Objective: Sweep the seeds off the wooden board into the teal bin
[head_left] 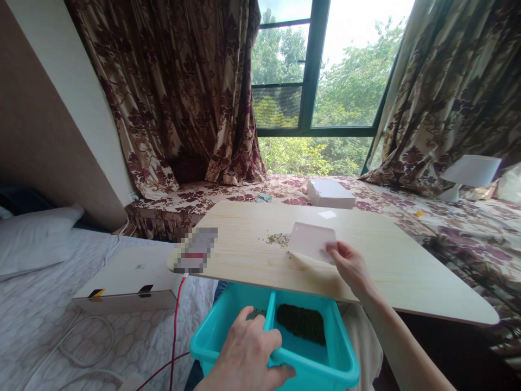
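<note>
My right hand (350,267) pinches the near right corner of a thin white rounded plastic scraper sheet (312,239), held tilted just over the wooden board. Against its left edge lies a small scatter of greenish seeds (279,239), resembling mung beans. Below the board's near edge is a turquoise two-part bin (209,334). Its right compartment holds a heap of dark green seeds (301,323); a few more show in the left one, partly covered by my hand. My left hand (250,350) is closed over the bin's middle divider, fingers curled and thumb to the right.
The pale wooden board (407,260) spans the middle. At its left end lies a blurred phone (197,250) on a red cable (176,326). A white box (130,277) sits on the bed at left. Another white box (330,193) and a lamp (472,171) stand beyond the board.
</note>
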A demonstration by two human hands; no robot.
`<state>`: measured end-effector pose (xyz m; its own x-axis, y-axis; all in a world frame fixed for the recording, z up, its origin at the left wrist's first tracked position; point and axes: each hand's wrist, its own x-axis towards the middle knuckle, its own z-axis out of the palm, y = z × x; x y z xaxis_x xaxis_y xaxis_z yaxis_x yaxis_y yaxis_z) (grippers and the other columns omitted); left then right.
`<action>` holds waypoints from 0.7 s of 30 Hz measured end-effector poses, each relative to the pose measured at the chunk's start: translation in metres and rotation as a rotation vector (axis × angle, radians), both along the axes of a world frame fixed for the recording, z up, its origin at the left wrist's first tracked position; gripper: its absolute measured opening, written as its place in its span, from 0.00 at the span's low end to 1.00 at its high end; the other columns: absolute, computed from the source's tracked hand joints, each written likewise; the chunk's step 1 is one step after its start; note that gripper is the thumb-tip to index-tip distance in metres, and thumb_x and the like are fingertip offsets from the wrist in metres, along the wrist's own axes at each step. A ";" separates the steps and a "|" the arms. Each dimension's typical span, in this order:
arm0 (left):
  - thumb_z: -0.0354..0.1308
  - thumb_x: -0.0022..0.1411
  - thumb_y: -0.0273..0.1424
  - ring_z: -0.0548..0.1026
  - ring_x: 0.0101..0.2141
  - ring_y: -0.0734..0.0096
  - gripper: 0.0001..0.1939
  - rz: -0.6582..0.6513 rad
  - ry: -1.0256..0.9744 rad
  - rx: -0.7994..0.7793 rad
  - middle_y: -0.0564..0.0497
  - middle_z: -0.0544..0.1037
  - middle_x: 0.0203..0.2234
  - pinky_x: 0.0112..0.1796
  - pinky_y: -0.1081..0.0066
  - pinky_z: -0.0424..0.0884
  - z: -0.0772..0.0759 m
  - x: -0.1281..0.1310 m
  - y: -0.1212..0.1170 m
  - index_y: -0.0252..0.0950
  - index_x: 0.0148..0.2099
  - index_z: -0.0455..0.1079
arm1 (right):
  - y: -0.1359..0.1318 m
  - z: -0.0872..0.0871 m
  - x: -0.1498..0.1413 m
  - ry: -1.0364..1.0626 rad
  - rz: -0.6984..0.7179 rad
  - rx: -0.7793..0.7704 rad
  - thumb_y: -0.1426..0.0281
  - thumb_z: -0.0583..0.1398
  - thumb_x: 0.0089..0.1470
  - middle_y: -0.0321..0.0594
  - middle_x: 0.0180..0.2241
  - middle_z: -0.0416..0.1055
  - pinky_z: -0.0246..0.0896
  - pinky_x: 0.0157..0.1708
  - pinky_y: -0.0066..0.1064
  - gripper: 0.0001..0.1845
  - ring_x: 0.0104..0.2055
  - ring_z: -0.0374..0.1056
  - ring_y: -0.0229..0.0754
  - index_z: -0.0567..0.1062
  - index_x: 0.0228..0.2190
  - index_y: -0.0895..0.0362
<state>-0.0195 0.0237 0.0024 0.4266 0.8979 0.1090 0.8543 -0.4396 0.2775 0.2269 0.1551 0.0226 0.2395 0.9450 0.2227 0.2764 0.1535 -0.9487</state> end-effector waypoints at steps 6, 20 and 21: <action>0.68 0.47 0.42 0.71 0.37 0.64 0.15 0.009 -0.022 -0.004 0.54 0.70 0.27 0.54 0.55 0.60 -0.003 0.000 0.000 0.39 0.29 0.71 | -0.001 0.000 0.001 0.007 0.034 -0.002 0.60 0.59 0.45 0.42 0.29 0.78 0.63 0.30 0.31 0.15 0.31 0.71 0.44 0.77 0.29 0.58; 0.68 0.47 0.41 0.71 0.35 0.66 0.14 0.002 -0.023 0.005 0.55 0.70 0.25 0.53 0.56 0.61 -0.001 -0.001 -0.001 0.39 0.28 0.69 | -0.005 0.000 0.002 0.029 0.040 0.017 0.55 0.61 0.43 0.42 0.27 0.78 0.65 0.30 0.32 0.18 0.32 0.72 0.45 0.77 0.28 0.58; 0.69 0.46 0.41 0.71 0.35 0.66 0.14 0.004 -0.019 0.004 0.55 0.70 0.25 0.53 0.56 0.61 -0.001 -0.001 -0.001 0.39 0.27 0.69 | -0.006 0.000 0.003 0.034 0.035 0.016 0.55 0.62 0.43 0.42 0.27 0.78 0.65 0.31 0.32 0.18 0.32 0.73 0.46 0.77 0.28 0.58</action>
